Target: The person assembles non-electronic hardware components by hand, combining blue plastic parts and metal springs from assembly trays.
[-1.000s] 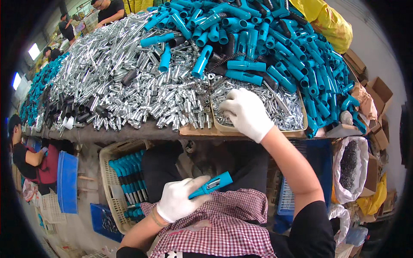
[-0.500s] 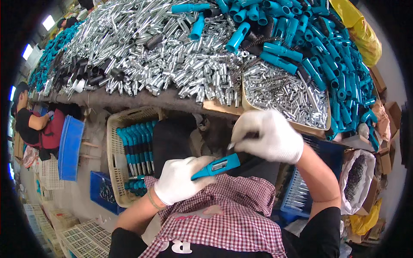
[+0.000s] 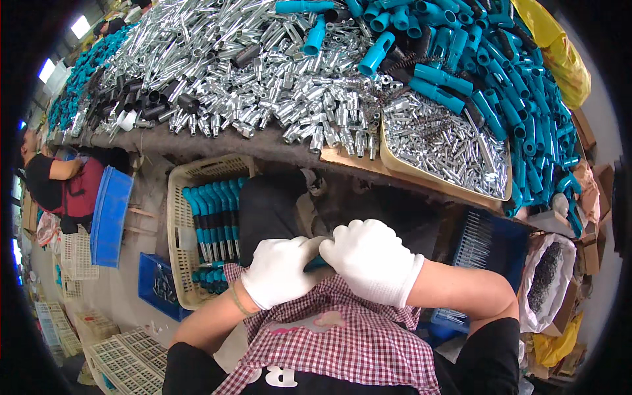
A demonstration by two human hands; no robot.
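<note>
in the head view, the left hand point(image 3: 280, 271), in a white glove, is curled closed around a teal tube point(image 3: 317, 264); only a bit of the tube shows, between the two hands and above the checked apron point(image 3: 355, 342). the right hand point(image 3: 370, 260), gloved too, comes against the left with fingers bent; how far it is closed, and on what, i cannot tell. past the hands, the table point(image 3: 204, 143) carries a spread of silver metal parts point(image 3: 276, 79), a cream tray point(image 3: 411, 168) of small metal pieces and, at right, a heap of teal handles point(image 3: 526, 118). lower left, a cream crate point(image 3: 176, 230) holds teal-and-black tools point(image 3: 214, 210) in a row.
</note>
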